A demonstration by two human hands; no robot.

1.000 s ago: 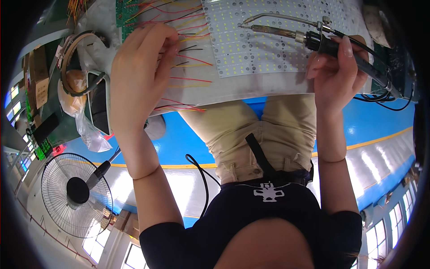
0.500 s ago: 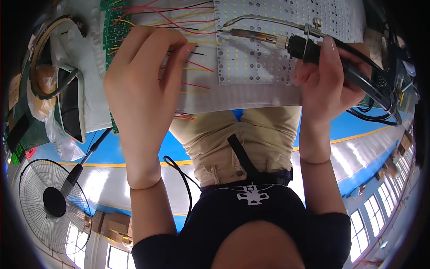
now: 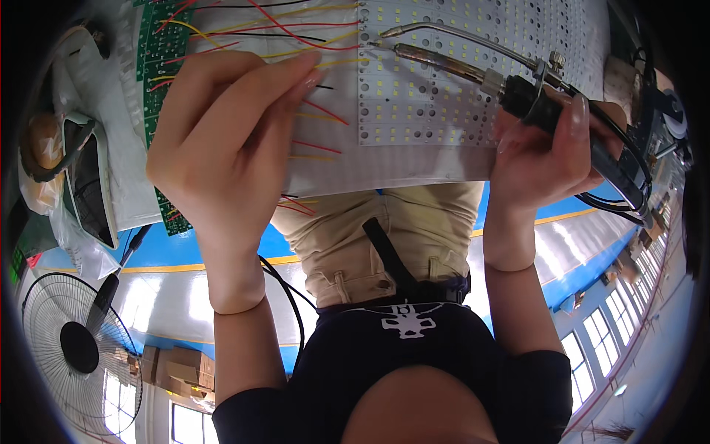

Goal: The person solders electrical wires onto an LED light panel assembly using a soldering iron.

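Observation:
My right hand [image 3: 551,148] grips a soldering iron [image 3: 451,70] with a black handle and a thin metal tube running alongside its shaft. The iron's tip is at the left edge of a white LED board [image 3: 429,111], by the end of a red wire [image 3: 296,35]. Closed in a pinch, my left hand [image 3: 222,133] is left of that edge, with a yellow wire [image 3: 342,63] running from its fingertips to the board. Partly covered by this hand, a long green circuit board [image 3: 151,103] has several red, yellow and black wires coming off it.
Left on the table lie clear plastic bags [image 3: 96,251] and a dark-screened device with a pale frame [image 3: 92,185]. Black cables [image 3: 610,207] hang at the right. A standing fan [image 3: 79,348] and cardboard boxes [image 3: 181,370] are on the floor side.
The iron's tip has drawn slightly right, away from the red wire's end. The whole view has shifted a little. My left hand keeps its pinch.

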